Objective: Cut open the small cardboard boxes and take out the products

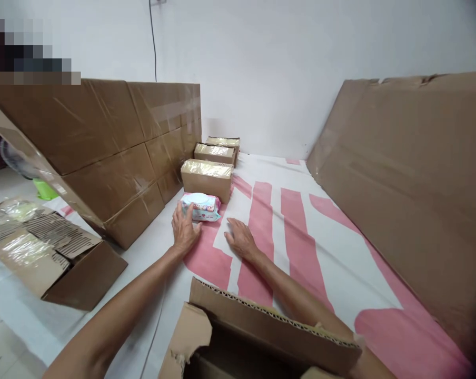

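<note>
A pack of wet wipes (201, 206) with a pale lid and pink-and-blue wrapping lies on the white and pink sheet (295, 210). My left hand (185, 227) is at the pack's near left side, fingers spread, the fingertips at its front; whether they press on it I cannot tell. To the right of the pack, apart from it, my right hand (241, 238) hovers low or rests over the sheet with its fingers apart and nothing in them. Nearest me stands an opened cardboard box (273, 321), its inside dark; it hides part of my right forearm.
Taped-up stacked cartons (103, 126) form a wall on the left. Several small boxes (207, 181) with shiny tape stand behind the pack. An open-flapped carton (88, 273) lies at the left. A large cardboard panel (412, 173) leans along the right. Something green (44, 189) sits far left.
</note>
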### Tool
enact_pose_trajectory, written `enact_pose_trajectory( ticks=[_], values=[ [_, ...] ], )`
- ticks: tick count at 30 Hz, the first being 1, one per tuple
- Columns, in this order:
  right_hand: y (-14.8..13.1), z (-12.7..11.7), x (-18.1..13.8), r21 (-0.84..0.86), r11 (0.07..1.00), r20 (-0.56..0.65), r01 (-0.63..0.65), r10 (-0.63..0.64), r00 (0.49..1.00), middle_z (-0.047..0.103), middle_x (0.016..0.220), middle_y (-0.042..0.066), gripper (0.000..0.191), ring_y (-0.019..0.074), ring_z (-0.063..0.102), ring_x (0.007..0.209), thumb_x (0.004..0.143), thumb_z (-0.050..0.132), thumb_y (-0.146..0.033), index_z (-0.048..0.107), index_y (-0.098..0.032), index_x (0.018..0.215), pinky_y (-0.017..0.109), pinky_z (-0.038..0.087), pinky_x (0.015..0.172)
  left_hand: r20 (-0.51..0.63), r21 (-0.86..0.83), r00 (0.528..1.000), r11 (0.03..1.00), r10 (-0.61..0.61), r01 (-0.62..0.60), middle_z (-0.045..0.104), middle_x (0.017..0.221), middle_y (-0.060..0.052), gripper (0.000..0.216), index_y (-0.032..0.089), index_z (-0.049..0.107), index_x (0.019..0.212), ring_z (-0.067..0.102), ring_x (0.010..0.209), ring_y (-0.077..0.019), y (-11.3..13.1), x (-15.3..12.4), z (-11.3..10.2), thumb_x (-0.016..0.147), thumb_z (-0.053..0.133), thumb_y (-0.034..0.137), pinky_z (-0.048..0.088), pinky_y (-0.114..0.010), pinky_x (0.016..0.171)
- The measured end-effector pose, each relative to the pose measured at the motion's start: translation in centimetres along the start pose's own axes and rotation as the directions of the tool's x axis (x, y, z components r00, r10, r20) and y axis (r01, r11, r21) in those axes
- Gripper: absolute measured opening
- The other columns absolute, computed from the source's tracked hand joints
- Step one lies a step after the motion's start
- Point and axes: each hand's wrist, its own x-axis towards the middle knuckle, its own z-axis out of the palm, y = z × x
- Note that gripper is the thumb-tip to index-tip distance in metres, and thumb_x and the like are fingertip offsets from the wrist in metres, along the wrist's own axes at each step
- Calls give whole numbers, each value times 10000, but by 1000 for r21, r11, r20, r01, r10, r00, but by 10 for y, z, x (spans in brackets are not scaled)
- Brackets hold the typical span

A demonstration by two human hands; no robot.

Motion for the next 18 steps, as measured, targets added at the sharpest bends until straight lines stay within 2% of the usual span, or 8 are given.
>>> enact_pose_trajectory(
  ticks=[4, 9, 18],
  values=[
    [-1, 0, 1, -43, 999, -36, 29, -30, 999, 637, 1448, 172, 467, 316, 552, 1361, 916, 536, -238, 626, -153, 1367, 505, 410, 1161, -6, 17, 1000, 1000, -21, 21, 252, 1692, -233, 707, 204, 493, 1502, 267, 1555, -445, 11, 18, 20, 832, 716, 187, 343, -618, 1199],
    [7, 0, 2, -25, 998, -69, 58, -60, 996, 658, 1428, 147, 419, 312, 573, 1337, 894, 578, -246, 671, -189, 1299, 499, 446, 1130, -29, -35, 999, 998, -45, 44, 242, 1692, -250, 692, 171, 488, 1482, 232, 1571, -444, 12, 45, 39, 822, 697, 150, 297, -631, 1226],
    [16, 2, 2, 48, 996, -108, 78, -72, 992, 694, 1368, 128, 385, 312, 605, 1292, 879, 601, -244, 696, -220, 1251, 519, 466, 1119, 0, -88, 998, 995, -56, 56, 215, 1701, -257, 701, 172, 467, 1487, 178, 1585, -453, 15, 77, 59, 817, 666, 114, 316, -665, 1200]
  ],
)
